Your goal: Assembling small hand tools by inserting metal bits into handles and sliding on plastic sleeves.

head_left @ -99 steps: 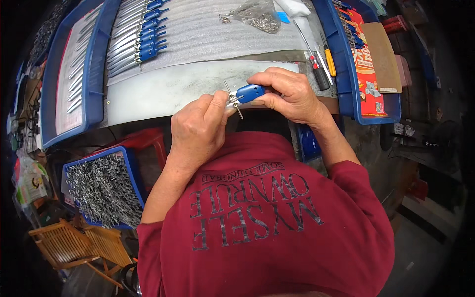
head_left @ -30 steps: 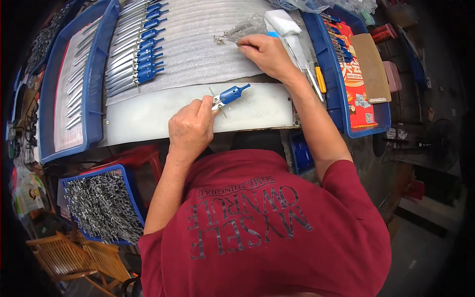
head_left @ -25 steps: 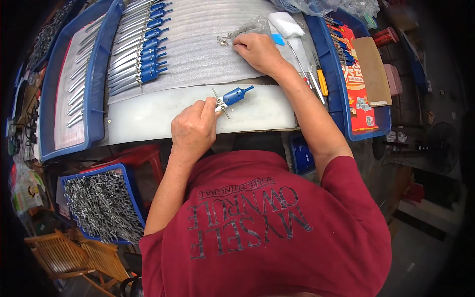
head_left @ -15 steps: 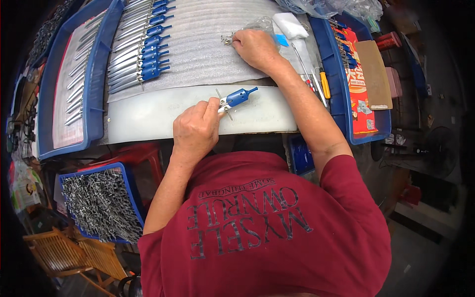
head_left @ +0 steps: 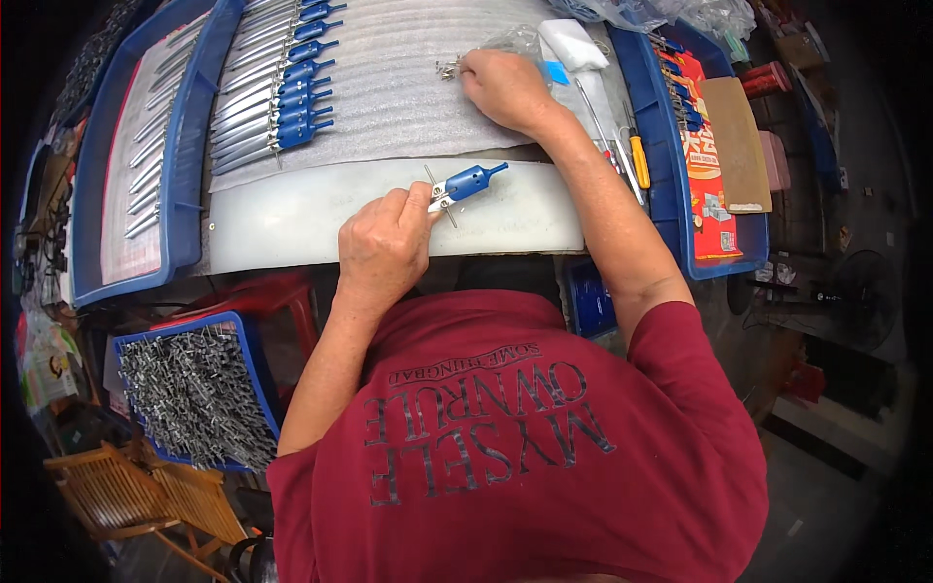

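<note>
My left hand (head_left: pixel 385 243) is closed around a blue-and-silver metal tool (head_left: pixel 473 182), just above the near part of the bench. The blue end points up and right, with a narrow tip; a thin metal pin sticks out across its silver neck, and my palm hides the rest. Farther off, my right hand (head_left: pixel 507 89) rests on the foam sheet with its fingers drawn together beside a small pile of metal screws (head_left: pixel 448 70). Whatever its fingertips pinch is hidden. A row of similar blue-ended tools (head_left: pixel 296 124) lies on the foam to the left.
Blue trays stand at the left (head_left: pixel 183 219) and right (head_left: pixel 673 194) of the bench. A yellow-handled screwdriver (head_left: pixel 639 160) lies by the right tray. Below left, a blue bin (head_left: pixel 255 364) holds many grey metal parts (head_left: pixel 194 394). A white packet (head_left: pixel 571 45) lies beyond my right hand.
My right hand stays by the screws, its fingers shifting slightly. My left hand keeps hold of the tool in nearly the same place. The whole view has shifted a little.
</note>
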The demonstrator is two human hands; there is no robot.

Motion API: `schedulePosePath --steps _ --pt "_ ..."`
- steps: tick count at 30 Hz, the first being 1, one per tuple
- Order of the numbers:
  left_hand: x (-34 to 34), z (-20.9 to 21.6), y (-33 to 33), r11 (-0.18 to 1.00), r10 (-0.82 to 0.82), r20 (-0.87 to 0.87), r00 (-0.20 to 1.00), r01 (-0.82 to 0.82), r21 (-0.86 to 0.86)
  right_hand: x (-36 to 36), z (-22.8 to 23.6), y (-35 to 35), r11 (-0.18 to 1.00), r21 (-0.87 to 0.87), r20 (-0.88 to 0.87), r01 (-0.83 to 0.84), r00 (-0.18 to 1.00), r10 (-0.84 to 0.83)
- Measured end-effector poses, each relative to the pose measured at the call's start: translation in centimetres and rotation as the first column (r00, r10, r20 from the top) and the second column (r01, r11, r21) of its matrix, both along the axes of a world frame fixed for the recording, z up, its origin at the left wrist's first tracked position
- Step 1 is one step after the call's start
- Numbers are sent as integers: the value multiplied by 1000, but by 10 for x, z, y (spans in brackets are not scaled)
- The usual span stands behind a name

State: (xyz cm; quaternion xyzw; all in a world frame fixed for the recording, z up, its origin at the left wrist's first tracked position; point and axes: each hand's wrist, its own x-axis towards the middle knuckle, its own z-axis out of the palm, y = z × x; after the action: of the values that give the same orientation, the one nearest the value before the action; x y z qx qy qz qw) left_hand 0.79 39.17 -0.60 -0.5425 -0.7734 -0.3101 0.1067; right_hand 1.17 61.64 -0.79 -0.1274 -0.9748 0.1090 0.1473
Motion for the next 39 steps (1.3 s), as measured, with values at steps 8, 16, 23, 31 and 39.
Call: schedulePosePath --steps 8,16,23,31,39 --pt "0 -1 0 1000 -1 -6 1000 1 10 50 36 -17 808 -588 26 -37 998 64" --pt "0 -1 0 1000 10 -33 999 -10 -2 75 56 -42 752 -649 142 -114 953 268" --pt "2 -1 0 999 19 -73 997 -21 -28 73 57 -50 871 -471 190 -138 948 254" --pt "2 -2 0 998 24 -101 995 -30 -55 72 55 -56 925 -354 231 -136 946 227" --pt "2 -3 0 997 17 -117 993 -25 -72 71 53 -64 923 -385 230 9 969 86"
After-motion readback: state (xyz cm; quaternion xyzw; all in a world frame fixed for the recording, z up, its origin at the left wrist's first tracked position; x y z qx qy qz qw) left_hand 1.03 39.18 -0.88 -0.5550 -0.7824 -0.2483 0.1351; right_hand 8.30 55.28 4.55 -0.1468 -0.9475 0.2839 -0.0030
